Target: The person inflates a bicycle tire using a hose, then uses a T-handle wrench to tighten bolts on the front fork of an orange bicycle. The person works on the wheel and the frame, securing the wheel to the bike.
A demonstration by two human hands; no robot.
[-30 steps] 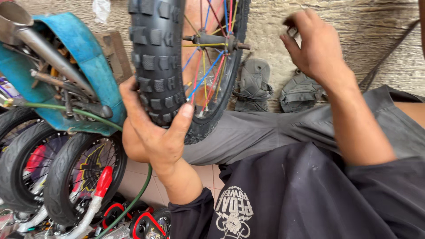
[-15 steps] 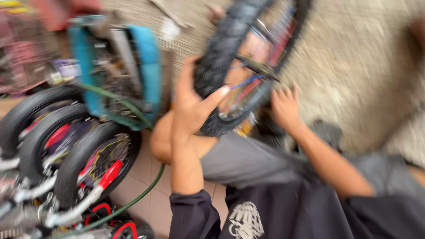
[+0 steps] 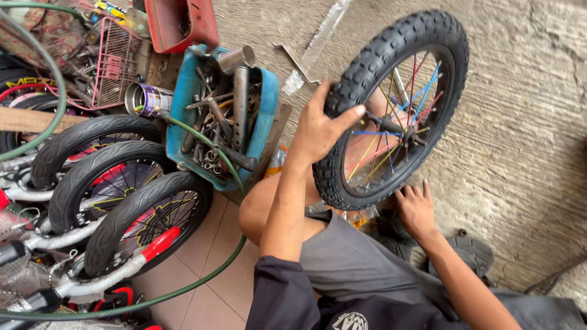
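Observation:
A small bicycle wheel point(image 3: 440, 46) with a knobby black tyre and multicoloured spokes stands tilted over my lap. My left hand point(image 3: 321, 125) grips the tyre on its left side, thumb across the tread. Lower down, my right hand point(image 3: 416, 208) rests with fingers apart on the ground just under the wheel's bottom edge, beside a dark sandal point(image 3: 471, 250). It holds nothing. My bare knee point(image 3: 263, 205) and grey shorts lie beneath the wheel.
A blue box point(image 3: 266, 104) of metal tools and pipes sits to the left. Three small bike wheels point(image 3: 116, 201) with black tyres crowd the lower left. A green hose point(image 3: 202, 278) crosses the tiled floor. A pink wire basket point(image 3: 116, 61) and a tin can point(image 3: 147, 98) lie upper left. Rough concrete lies to the right.
The view has swung, so the wheel now sits to the right. My right hand dropped from up high to the ground below the wheel. My left hand stays on the tyre.

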